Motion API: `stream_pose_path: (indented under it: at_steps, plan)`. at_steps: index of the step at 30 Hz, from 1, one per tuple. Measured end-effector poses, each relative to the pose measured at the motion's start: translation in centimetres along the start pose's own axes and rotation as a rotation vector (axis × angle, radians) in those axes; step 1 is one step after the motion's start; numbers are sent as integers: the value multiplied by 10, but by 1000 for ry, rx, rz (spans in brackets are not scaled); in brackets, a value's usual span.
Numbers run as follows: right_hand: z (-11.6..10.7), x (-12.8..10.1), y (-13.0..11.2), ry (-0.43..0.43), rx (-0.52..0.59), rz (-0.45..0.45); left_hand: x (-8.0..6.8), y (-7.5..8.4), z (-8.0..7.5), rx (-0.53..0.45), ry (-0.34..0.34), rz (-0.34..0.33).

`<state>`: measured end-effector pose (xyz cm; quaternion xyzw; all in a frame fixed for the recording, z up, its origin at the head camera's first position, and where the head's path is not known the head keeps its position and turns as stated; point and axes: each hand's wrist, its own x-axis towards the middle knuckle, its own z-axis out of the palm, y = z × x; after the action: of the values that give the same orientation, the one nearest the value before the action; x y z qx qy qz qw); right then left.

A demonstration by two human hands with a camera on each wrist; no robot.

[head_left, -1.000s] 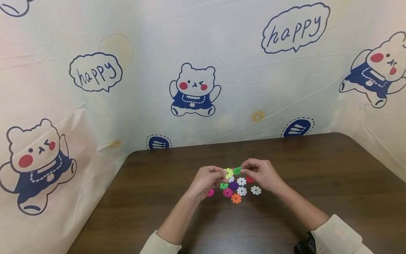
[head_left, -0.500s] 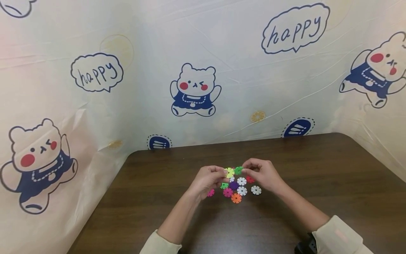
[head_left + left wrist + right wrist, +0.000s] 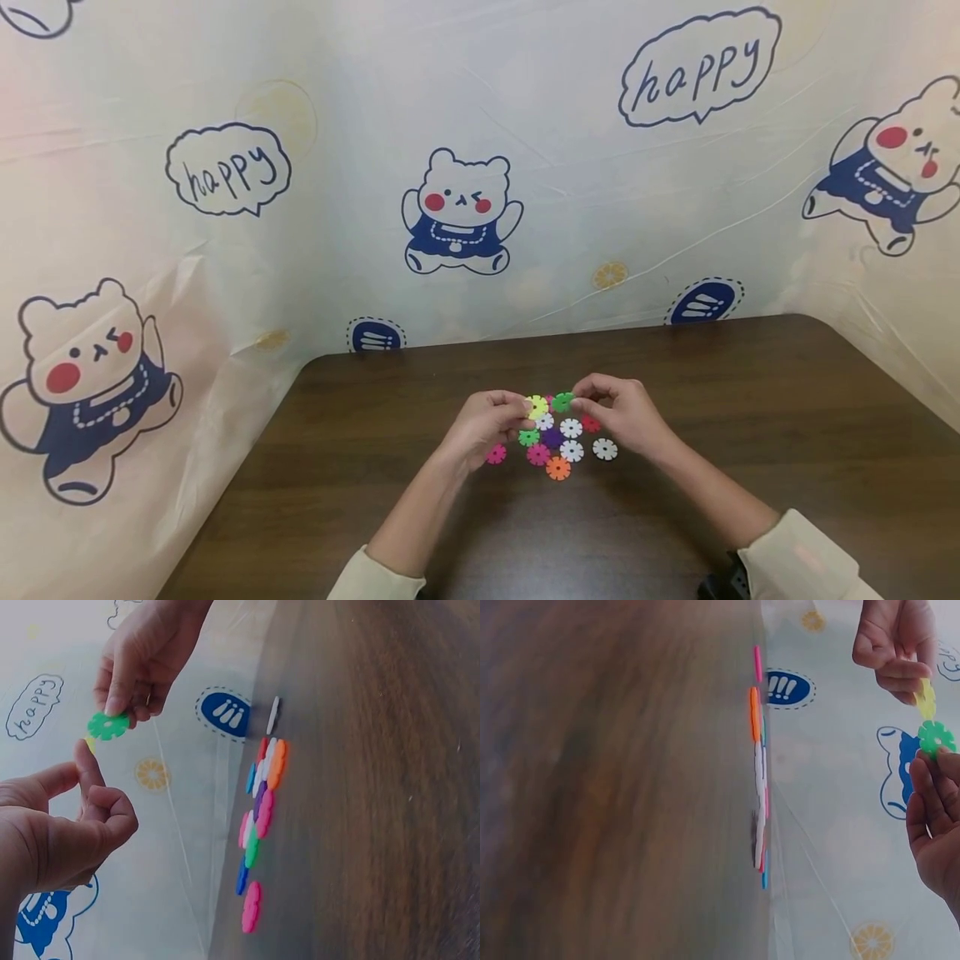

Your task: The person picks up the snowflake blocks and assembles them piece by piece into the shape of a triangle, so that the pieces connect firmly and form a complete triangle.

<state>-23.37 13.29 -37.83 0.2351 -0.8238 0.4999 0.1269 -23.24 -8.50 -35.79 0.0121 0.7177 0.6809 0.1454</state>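
In the head view my left hand (image 3: 486, 427) pinches a yellow notched plastic snowflake disc (image 3: 537, 407). Opposite it, my right hand (image 3: 621, 410) holds a green snowflake disc (image 3: 562, 402) between thumb and fingers. Both discs are up off the table, edge towards edge. In the right wrist view the yellow disc (image 3: 925, 699) appears to meet the rim of the green disc (image 3: 936, 737); whether they interlock I cannot tell. Fingers of the left hand (image 3: 67, 832) mostly hide the yellow disc in the left wrist view, where the green disc (image 3: 108, 726) shows plainly.
Below the hands, several loose discs lie on the brown wooden table (image 3: 345, 500), among them an orange disc (image 3: 558, 468), a purple disc (image 3: 552, 437) and a white disc (image 3: 605, 449) at the right. A printed curtain (image 3: 337, 208) hangs behind the table.
My left hand has shifted slightly left with the yellow disc, so the space between it and the green disc looks wider in the head view. The right hand stays nearly still.
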Motion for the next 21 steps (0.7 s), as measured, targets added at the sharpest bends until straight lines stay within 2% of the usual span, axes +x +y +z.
stream_pose_path:
  at_steps: [13, 21]
  plan:
    - [6, 1, 0, 1, -46, -39, 0, -2, 6, -1, -19, -6]
    - [7, 2, 5, -26, -24, -50, 1, -6, 11, -56, -6, -17]
